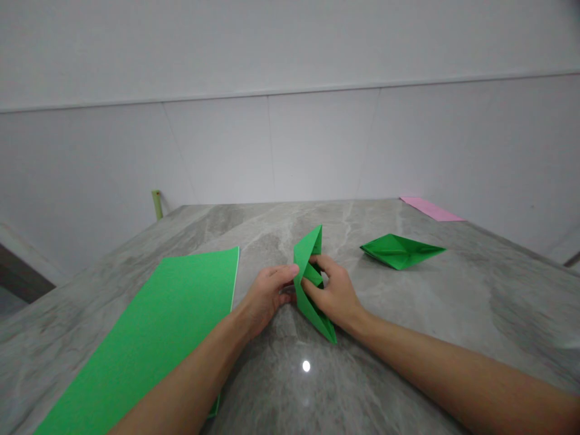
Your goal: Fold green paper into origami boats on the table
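Note:
A folded green paper boat [310,249] stands between my hands near the middle of the table, its two pointed ends facing away from me and toward me. My left hand [268,295] pinches its left side, with the thumb on the outer face. From the right, my right hand [333,291] has its thumb and fingers inside the folds, gripping a small inner flap; some fingertips are hidden by the paper. A second folded green paper boat [399,251] lies on the table to the right, apart from both hands.
Green paper sheets [181,314] lie in a stack on the left, partly under my left forearm. Pink paper [432,209] rests at the far right edge. The grey marbled table [272,229] meets a white wall [226,151]. A yellow-green strip [157,204] stands beyond the far left edge.

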`<state>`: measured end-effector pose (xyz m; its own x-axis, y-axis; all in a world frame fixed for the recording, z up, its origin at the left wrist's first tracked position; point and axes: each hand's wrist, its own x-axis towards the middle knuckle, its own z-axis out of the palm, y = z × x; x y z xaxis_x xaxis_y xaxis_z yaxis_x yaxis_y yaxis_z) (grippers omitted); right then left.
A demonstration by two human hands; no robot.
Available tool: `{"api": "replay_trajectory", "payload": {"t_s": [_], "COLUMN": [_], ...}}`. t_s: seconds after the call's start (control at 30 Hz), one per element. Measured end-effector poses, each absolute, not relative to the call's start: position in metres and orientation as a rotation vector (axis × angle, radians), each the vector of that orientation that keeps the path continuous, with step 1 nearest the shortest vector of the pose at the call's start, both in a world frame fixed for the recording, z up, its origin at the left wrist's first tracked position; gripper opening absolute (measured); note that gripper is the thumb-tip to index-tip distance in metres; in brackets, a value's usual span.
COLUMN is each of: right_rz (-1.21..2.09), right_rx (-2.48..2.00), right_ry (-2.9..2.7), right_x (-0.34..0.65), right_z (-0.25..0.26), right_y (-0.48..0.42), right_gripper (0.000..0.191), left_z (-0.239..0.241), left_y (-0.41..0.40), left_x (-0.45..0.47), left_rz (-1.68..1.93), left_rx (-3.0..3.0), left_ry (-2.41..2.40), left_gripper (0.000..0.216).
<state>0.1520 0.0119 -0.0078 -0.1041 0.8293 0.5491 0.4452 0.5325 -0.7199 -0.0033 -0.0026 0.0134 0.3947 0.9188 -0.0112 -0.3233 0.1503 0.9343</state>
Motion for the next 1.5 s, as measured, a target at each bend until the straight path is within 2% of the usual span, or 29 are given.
{"api": "replay_trajectory", "payload": {"t_s": [0.33, 0.63, 0.9, 1.27, 1.5], "right_rz": [0.412, 0.388, 0.388, 0.360, 0.310], "right_rx": [-0.967, -0.939, -0.945, -0.850, -0.858], "right_ry": [-1.795, -1.810, -1.783, -1.751, -1.706], "right_x": [0.1511, 0.1498, 0.1520, 0.1543, 0.1541], "right_z": [-0.0013, -0.0035, -0.0028, 0.0009, -0.0022], "right_y": [0.0077, 0.0097, 0.0073, 0.0038, 0.0067], "right_gripper": [0.013, 0.022, 0.017, 0.010, 0.006], "left_z": [0.0133, 0.0133, 0.0167, 0.0194, 0.0165], "left_y": [-0.0043, -0.0039, -0.0014, 0.0015, 0.0032], "left_x": [-0.0026, -0.0017, -0.0039, -0.0057, -0.0049], "left_rz": [0.941, 0.937, 1.005, 1.037, 1.034], "left_rx": [0.890, 0.801, 0.718, 0.603, 0.647], "left_ry": [0.648, 0.644, 0.634, 0.681, 0.694], "left_gripper": [0.040, 0.038, 0.029, 0.036, 0.027]}}
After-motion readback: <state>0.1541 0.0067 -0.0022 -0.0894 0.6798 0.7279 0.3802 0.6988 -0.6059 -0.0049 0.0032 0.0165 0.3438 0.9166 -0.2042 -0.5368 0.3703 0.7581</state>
